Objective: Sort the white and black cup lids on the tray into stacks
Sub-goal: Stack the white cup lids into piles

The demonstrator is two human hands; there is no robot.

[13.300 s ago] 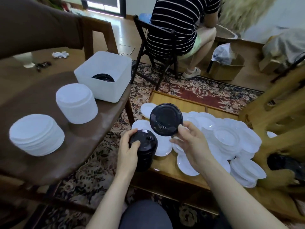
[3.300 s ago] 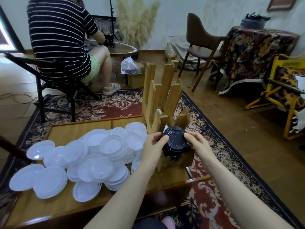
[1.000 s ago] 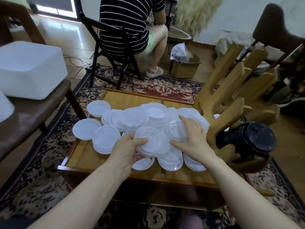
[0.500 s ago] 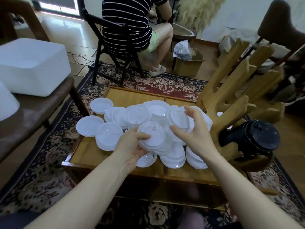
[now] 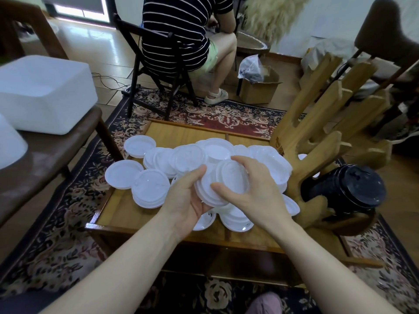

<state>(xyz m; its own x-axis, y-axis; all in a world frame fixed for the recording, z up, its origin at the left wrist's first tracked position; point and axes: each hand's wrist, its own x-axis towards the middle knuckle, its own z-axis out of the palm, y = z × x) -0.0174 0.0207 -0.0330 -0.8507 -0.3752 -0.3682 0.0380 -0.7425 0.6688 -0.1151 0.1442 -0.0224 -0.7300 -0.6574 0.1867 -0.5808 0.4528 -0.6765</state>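
Observation:
Several loose white cup lids (image 5: 181, 157) lie heaped on the wooden tray (image 5: 181, 134). My left hand (image 5: 188, 198) cups a small stack of white lids (image 5: 208, 193) from below and the left. My right hand (image 5: 251, 189) grips one white lid (image 5: 234, 177), tilted, pressed against the top of that stack above the pile. A stack of black lids (image 5: 347, 186) lies on its side in the wooden rack (image 5: 317, 141) at the tray's right end.
A white bin (image 5: 43, 91) stands on a dark wooden seat (image 5: 49, 152) at the left. A person in a striped shirt (image 5: 176, 26) sits on a folding chair behind the tray. A cardboard box (image 5: 258, 89) sits on the floor beyond the patterned rug (image 5: 56, 234).
Both hands have lifted off the pile and come together. The right hand's lid is now tilted against the stack in the left hand, which has risen and turned palm up.

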